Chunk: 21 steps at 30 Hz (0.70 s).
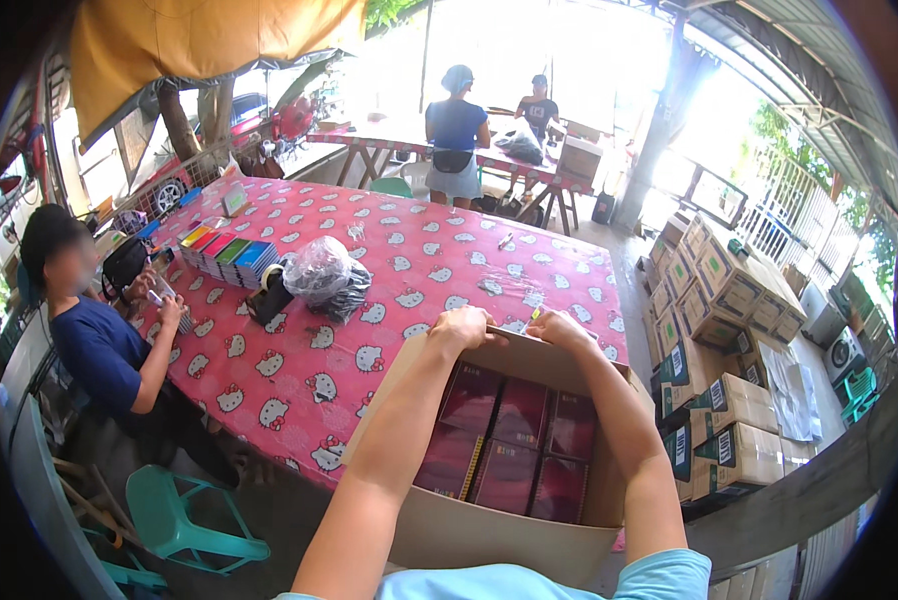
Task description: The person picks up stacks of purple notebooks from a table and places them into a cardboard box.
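Note:
An open cardboard box (609, 490) stands at the table's near edge, against my body. Inside lie several maroon, book-like items (510, 412) in rows, some with a yellow toothed strip along one edge. My left hand (462, 328) is closed over the top of the box's far wall. On the same far wall, further right, my right hand (561, 330) has its fingers curled over the rim. Both forearms pass above the box's sides. A small yellow and white piece (533, 314) shows beside my right fingers; what it is I cannot tell.
A pink patterned tablecloth (269, 350) covers the table. On it are stacks of colourful notebooks (231, 258), a tape dispenser (269, 298) and a plastic bag (319, 272). A seated person (99, 310) works at left, near a green stool (184, 520). Stacked cartons (729, 300) stand at right.

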Each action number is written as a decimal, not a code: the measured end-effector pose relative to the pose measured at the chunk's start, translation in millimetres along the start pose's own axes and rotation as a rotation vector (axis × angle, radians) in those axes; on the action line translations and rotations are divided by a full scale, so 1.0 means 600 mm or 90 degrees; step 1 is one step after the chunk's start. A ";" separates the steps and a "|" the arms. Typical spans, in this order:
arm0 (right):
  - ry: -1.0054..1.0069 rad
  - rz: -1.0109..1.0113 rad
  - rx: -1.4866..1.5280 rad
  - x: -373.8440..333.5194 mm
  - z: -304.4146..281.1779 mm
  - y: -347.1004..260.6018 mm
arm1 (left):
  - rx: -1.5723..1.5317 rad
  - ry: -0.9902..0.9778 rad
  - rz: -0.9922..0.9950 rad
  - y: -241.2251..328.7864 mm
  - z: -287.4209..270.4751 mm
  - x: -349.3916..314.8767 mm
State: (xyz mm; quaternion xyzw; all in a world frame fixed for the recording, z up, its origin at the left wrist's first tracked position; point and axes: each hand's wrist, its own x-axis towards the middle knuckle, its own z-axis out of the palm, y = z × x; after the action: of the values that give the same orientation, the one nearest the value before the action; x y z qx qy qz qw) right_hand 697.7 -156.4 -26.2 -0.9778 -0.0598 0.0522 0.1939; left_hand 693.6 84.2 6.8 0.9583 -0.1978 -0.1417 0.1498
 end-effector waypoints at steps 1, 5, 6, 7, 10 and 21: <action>0.008 0.000 -0.003 -0.001 0.000 -0.002 | 0.001 0.003 -0.004 0.001 0.001 -0.001; 0.015 -0.004 -0.005 0.002 0.000 -0.002 | 0.009 0.021 0.009 -0.006 0.005 0.003; 0.008 0.002 -0.004 0.002 0.000 -0.001 | 0.010 0.021 0.010 -0.004 0.003 0.004; 0.001 0.008 -0.002 0.002 -0.001 0.000 | 0.013 0.014 0.017 -0.003 0.002 0.005; 0.011 0.007 0.002 0.002 0.001 -0.004 | 0.020 0.015 0.025 -0.012 0.008 0.012; 0.022 -0.004 -0.005 0.006 0.003 0.006 | 0.039 0.016 -0.011 -0.002 0.007 0.006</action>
State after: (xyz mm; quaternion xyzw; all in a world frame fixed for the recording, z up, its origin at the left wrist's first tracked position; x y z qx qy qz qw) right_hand 701.4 -158.7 -29.5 -0.9792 -0.0597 0.0346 0.1910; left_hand 696.1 82.7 1.8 0.9658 -0.1919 -0.1250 0.1218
